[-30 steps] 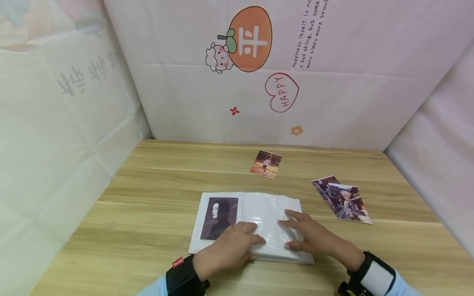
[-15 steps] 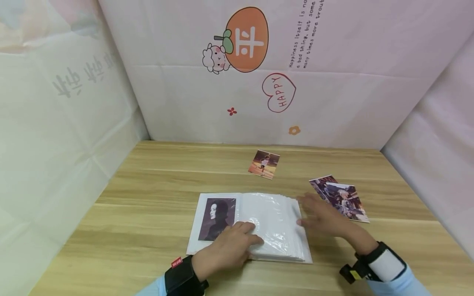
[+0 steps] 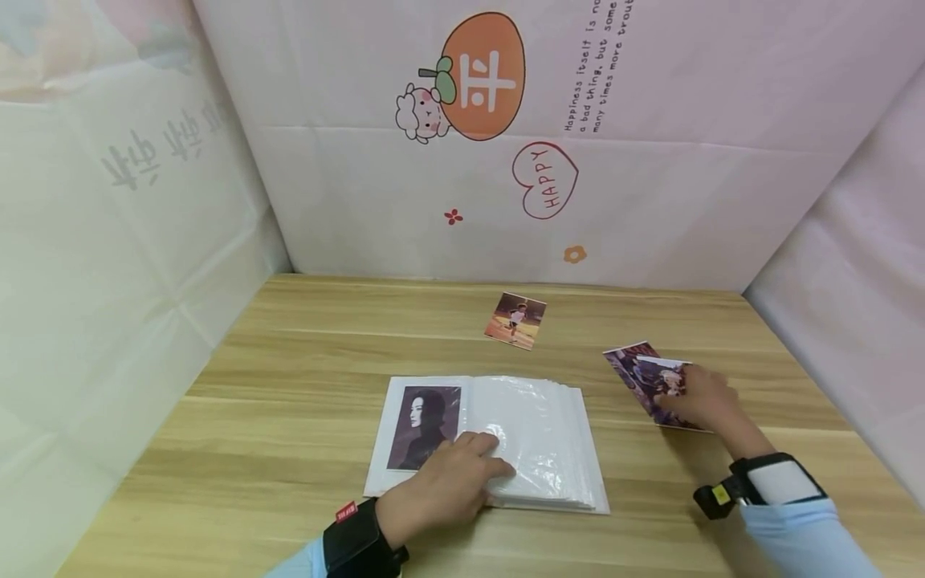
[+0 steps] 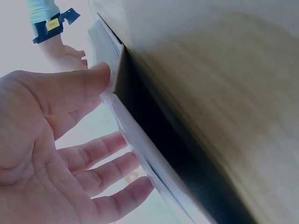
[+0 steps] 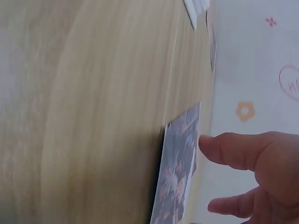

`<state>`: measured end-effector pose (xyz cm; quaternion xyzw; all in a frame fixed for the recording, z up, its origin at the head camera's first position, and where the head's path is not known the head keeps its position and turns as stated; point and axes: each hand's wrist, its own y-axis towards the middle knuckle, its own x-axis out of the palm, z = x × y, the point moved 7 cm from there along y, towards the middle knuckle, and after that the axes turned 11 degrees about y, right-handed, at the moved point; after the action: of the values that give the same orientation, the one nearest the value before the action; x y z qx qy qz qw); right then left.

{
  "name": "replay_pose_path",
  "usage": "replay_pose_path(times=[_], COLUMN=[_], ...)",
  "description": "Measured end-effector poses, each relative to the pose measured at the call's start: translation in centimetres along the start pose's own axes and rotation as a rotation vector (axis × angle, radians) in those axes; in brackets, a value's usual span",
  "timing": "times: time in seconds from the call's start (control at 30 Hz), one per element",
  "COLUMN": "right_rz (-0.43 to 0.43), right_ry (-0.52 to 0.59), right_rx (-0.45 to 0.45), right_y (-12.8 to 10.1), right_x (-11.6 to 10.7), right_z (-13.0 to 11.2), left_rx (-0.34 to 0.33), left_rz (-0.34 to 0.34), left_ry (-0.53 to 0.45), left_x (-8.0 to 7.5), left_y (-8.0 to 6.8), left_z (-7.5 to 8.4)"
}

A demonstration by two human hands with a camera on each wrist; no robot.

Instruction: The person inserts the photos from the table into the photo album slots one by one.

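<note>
Overhead, left hand presses flat on album; wrist view shows right hand loose above photos.

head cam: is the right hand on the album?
No, the right hand lies on the overlapping photos to the right of the album.

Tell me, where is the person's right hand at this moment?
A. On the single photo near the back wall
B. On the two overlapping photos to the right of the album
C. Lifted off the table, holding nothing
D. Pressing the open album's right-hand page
B: the right hand lies over the overlapping photos to the right of the album, while the left hand rests on the album.
</note>
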<state>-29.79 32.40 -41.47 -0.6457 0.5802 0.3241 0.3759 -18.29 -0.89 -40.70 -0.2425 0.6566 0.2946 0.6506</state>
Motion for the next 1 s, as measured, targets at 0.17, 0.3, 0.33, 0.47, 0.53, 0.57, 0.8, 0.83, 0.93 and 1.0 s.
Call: replay_pose_path(times=[0.17, 0.3, 0.33, 0.47, 0.53, 0.57, 0.8, 0.83, 0.93, 1.0], right_rz=[-0.025, -0.060, -0.066, -0.058, -0.046, -0.045, -0.056, -0.058, -0.063, -0.063], right_ry=[-0.017, 0.016, 0.025, 0.061, 0.083, 0.098, 0.155, 0.157, 0.162, 0.181], right_rx=[0.075, 0.180, 0.200, 0.249, 0.249, 0.252, 0.281, 0.281, 0.276, 0.276], right_y=[0.1, 0.1, 0.1, 0.1, 0.2, 0.2, 0.3, 0.3, 0.5, 0.5], right_x=[-0.6, -0.5, -0.4, -0.1, -0.1, 0.0, -0.1, -0.1, -0.1, -0.1], right_z=[1.5, 2.5, 2.7, 3.6, 3.9, 4.0, 4.3, 4.3, 4.3, 4.4], left_rx=[0.000, -0.003, -0.004, -0.003, -0.002, -0.002, -0.004, -0.002, 0.002, 0.004], left_rz=[-0.006, -0.014, -0.016, -0.015, -0.012, -0.010, -0.014, -0.014, -0.009, -0.008], left_ry=[-0.002, -0.010, -0.013, -0.017, -0.016, -0.016, -0.016, -0.014, -0.009, -0.006], left_x=[-0.1, -0.1, -0.1, -0.1, -0.1, -0.1, -0.1, 0.0, 0.1, 0.1], left_y=[0.1, 0.1, 0.0, 0.1, 0.1, 0.1, 0.1, 0.1, 0.2, 0.2], left_z=[0.0, 0.0, 0.0, 0.0, 0.0, 0.0, 0.0, 0.0, 0.0, 0.0])
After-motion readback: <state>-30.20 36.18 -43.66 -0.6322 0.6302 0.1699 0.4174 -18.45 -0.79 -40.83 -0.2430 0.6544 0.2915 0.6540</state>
